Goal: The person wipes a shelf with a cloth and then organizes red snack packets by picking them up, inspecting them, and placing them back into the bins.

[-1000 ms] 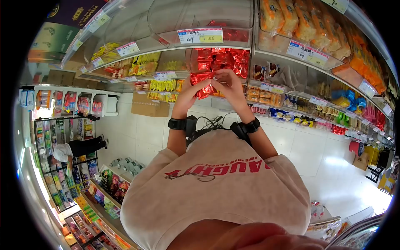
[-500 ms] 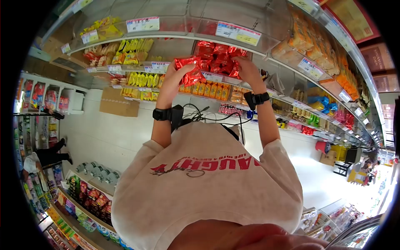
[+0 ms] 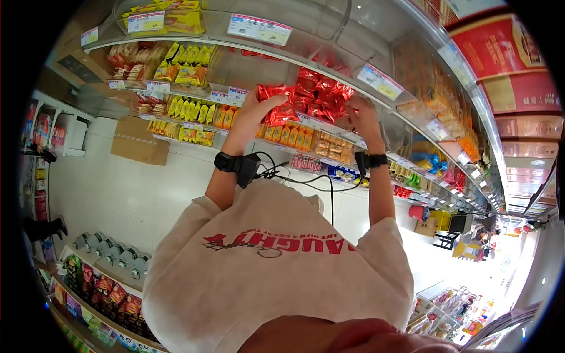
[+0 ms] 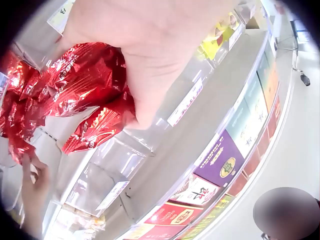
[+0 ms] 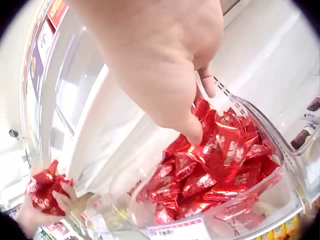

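My left hand (image 3: pixel 249 115) grips shiny red foil packets (image 3: pixel 276 107) in front of the shelf, left of a bin. In the left wrist view at least two red packets (image 4: pixel 92 75) stick out from under the palm. My right hand (image 3: pixel 366 119) is at the right side of the clear plastic bin (image 5: pixel 239 219), which holds a heap of the same red packets (image 5: pixel 200 182). Seen from the right wrist, the thumb (image 5: pixel 192 132) presses on one red packet (image 5: pixel 226 146) at the top of the heap, with the fingers partly hidden behind it.
Yellow snack packs (image 3: pixel 187 63) fill a bin to the left. Orange packs (image 3: pixel 294 137) line the shelf below. A clear upper ledge with price tags (image 3: pixel 259 29) overhangs the red packets. Black cables (image 3: pixel 273 167) hang between the wrists. A cardboard box (image 3: pixel 140 141) stands on the floor.
Both hands were together at a red packet; they have since parted. The right hand has moved to the bin's right side, while the left keeps its packets. The head view has swung right.
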Action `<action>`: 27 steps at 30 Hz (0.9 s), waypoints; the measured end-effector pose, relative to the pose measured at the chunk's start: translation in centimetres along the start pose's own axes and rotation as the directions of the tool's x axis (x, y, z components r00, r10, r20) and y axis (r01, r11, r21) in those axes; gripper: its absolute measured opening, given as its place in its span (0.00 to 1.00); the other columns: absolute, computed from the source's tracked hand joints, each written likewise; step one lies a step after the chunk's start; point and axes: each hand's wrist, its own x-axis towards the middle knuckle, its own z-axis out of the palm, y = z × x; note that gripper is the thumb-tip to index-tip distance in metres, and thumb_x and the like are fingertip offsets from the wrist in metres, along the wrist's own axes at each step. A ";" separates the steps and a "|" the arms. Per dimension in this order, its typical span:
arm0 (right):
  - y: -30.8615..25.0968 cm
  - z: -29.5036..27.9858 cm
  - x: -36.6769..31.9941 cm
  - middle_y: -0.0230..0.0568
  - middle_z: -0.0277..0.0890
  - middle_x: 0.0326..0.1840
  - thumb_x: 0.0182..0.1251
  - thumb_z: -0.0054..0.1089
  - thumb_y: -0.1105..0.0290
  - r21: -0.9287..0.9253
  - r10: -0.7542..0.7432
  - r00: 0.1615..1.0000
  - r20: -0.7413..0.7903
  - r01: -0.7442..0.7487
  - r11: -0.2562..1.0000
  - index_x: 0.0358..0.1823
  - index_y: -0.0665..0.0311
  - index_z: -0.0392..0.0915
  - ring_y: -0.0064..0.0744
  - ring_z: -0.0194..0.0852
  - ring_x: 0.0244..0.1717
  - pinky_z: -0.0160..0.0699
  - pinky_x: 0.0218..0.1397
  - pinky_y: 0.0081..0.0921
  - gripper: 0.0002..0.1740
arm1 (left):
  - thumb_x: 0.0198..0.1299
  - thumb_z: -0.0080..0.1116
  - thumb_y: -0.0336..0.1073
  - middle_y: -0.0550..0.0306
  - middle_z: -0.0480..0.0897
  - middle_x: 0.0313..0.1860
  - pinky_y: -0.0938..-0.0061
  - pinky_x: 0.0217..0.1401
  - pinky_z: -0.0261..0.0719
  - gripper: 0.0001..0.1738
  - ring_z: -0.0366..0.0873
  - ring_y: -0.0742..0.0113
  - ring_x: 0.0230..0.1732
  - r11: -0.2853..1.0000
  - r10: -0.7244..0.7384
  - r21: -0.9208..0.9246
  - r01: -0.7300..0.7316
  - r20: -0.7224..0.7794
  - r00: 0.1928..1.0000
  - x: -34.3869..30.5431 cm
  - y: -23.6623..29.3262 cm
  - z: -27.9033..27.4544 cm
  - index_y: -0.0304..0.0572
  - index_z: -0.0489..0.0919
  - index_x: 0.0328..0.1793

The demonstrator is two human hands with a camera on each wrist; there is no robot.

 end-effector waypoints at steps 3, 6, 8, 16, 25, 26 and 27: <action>-1.9 0.0 -2.0 0.41 0.82 0.49 0.71 0.64 0.73 0.282 0.334 0.925 -0.184 -0.276 0.919 0.52 0.65 0.75 0.27 0.82 0.43 0.79 0.39 0.23 0.12 | 0.57 0.74 0.37 0.53 0.83 0.55 0.73 0.57 0.80 0.29 0.81 0.69 0.53 1.000 0.002 0.005 -0.001 -0.047 0.999 0.1 -0.6 -0.9 0.36 0.76 0.62; -8.7 0.2 -3.1 0.35 0.81 0.49 0.73 0.61 0.74 0.832 0.556 0.827 -0.083 -0.249 0.496 0.70 0.61 0.65 0.24 0.79 0.45 0.82 0.45 0.24 0.27 | 0.56 0.74 0.37 0.53 0.84 0.54 0.74 0.55 0.81 0.29 0.82 0.69 0.52 0.999 -0.035 0.016 0.037 -0.075 0.997 0.2 -1.4 -1.5 0.35 0.77 0.62; -11.7 1.6 -3.7 0.38 0.77 0.59 0.74 0.58 0.77 0.949 0.571 0.821 0.007 -0.185 0.255 0.80 0.58 0.55 0.24 0.77 0.50 0.84 0.53 0.24 0.36 | 0.56 0.74 0.36 0.53 0.84 0.53 0.74 0.54 0.82 0.29 0.83 0.69 0.51 0.997 -0.073 -0.013 0.072 -0.062 0.995 0.1 -1.5 -1.5 0.34 0.77 0.62; -19.7 4.4 -3.5 0.37 0.75 0.61 0.73 0.61 0.77 0.956 0.504 0.855 0.118 -0.235 0.176 0.70 0.66 0.71 0.25 0.74 0.60 0.75 0.63 0.25 0.25 | 0.58 0.72 0.33 0.53 0.85 0.52 0.73 0.53 0.83 0.27 0.83 0.68 0.50 0.994 -0.111 0.007 0.111 -0.048 0.993 0.4 -3.0 -0.8 0.32 0.77 0.62; -20.0 2.7 -4.9 0.32 0.76 0.52 0.68 0.67 0.78 0.954 0.475 0.880 -0.024 -0.122 0.274 0.52 0.63 0.71 0.25 0.75 0.55 0.78 0.56 0.26 0.16 | 0.64 0.66 0.30 0.50 0.81 0.59 0.73 0.58 0.81 0.26 0.80 0.67 0.57 0.999 -0.032 -0.027 0.033 0.025 0.999 -0.2 -3.4 2.5 0.34 0.71 0.67; -19.7 2.3 -5.4 0.32 0.76 0.52 0.67 0.67 0.78 0.958 0.459 0.888 -0.018 -0.116 0.263 0.52 0.63 0.71 0.25 0.75 0.55 0.79 0.57 0.26 0.16 | 0.65 0.66 0.30 0.50 0.81 0.59 0.73 0.58 0.81 0.26 0.80 0.67 0.57 0.999 -0.026 -0.027 0.027 0.026 0.999 -0.4 -3.3 3.0 0.34 0.71 0.67; -19.3 1.9 -5.6 0.31 0.76 0.52 0.67 0.67 0.79 0.962 0.438 0.899 -0.016 -0.106 0.253 0.52 0.62 0.71 0.25 0.75 0.55 0.80 0.57 0.26 0.16 | 0.66 0.65 0.30 0.50 0.81 0.59 0.73 0.58 0.81 0.25 0.80 0.67 0.57 1.000 -0.015 -0.024 0.016 0.027 1.000 -0.6 -3.1 3.5 0.34 0.71 0.67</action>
